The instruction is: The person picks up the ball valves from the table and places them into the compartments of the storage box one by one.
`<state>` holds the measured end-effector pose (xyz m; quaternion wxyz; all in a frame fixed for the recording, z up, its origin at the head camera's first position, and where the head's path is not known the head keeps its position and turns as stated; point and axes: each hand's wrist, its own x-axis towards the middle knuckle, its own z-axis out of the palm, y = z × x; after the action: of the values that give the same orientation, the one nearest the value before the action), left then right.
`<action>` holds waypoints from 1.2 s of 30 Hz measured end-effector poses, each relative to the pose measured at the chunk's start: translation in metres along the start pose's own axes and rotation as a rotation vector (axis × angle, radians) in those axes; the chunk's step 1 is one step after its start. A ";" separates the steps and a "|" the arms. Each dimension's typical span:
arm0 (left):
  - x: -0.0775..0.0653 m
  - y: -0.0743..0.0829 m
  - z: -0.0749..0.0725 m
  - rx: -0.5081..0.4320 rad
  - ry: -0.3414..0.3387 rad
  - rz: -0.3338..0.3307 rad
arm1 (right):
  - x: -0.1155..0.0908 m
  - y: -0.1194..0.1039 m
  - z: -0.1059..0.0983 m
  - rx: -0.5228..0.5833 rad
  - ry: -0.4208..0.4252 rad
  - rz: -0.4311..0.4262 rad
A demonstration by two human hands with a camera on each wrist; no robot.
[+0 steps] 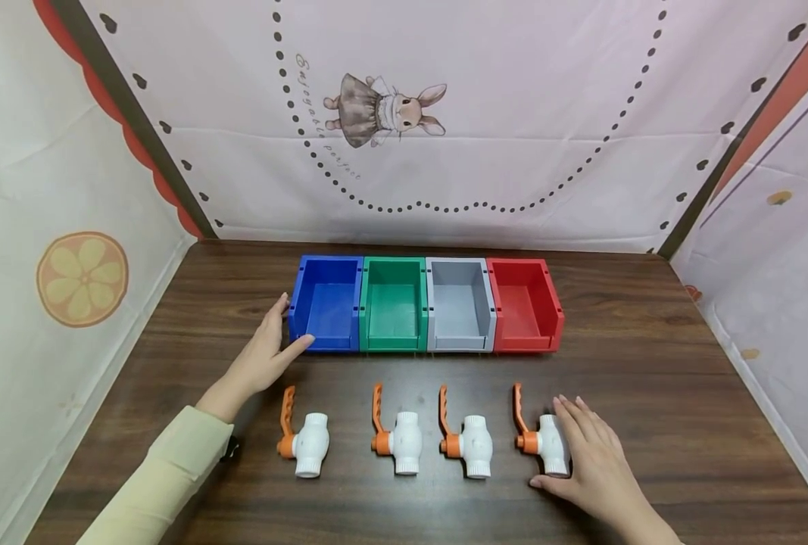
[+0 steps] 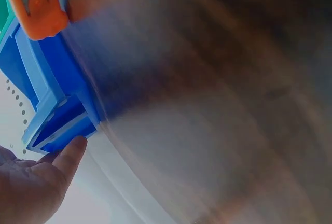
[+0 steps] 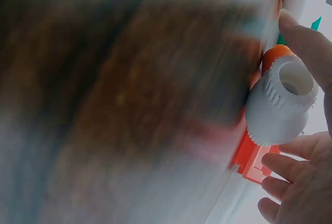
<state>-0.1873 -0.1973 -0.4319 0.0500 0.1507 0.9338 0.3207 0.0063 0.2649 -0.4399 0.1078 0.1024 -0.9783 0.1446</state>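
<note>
The right hand (image 1: 594, 462) is spread fairly wide round the rightmost white plastic ball valve with an orange lever handle (image 1: 552, 445), which lies on the dark brown wood-grain bench (image 1: 649, 363). The thumb sits by the valve's near end, and the extended fingers lie along its right side. In the right wrist view the ribbed white body shows between the thumb and the loosely bent fingers, with one round end facing the camera; whether every finger touches it I cannot tell.

The left hand (image 1: 263, 356) is also spread, its fingers straight and nothing in its grip. It rests at the left side of a blue plastic bin with a low front lip (image 1: 332, 344), the fingers along the outer side wall and the thumb reaching across the front left corner. The left wrist view shows a fingertip against or just beside the blue wall. A pale yellow-green sleeve (image 1: 165, 473) covers that forearm.

Three more white ball valves with orange levers lie in a row left of the right hand: the leftmost valve (image 1: 312, 445), the second valve (image 1: 407, 443) and the third valve (image 1: 476, 446). All four levers point away from the person, on the left of each body.

Right of the blue bin, side by side, stand a green plastic bin (image 1: 393, 344), a grey plastic bin (image 1: 461, 344) and a red plastic bin (image 1: 528, 344). Behind them hangs a white printed cloth (image 1: 547, 98) with a rabbit figure (image 1: 376, 112).
</note>
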 end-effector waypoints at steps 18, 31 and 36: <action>0.020 -0.002 -0.008 -0.050 -0.018 -0.013 | -0.005 -0.001 -0.001 0.088 -0.053 0.070; 0.030 -0.011 -0.007 -0.074 -0.039 -0.008 | -0.004 0.001 -0.003 0.070 -0.019 0.034; 0.031 -0.011 -0.008 -0.077 -0.047 0.010 | -0.003 0.002 -0.003 0.082 -0.023 0.014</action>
<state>-0.2206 -0.2006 -0.4322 0.0763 0.1609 0.9186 0.3528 0.0091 0.2677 -0.4383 0.0913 0.1017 -0.9734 0.1841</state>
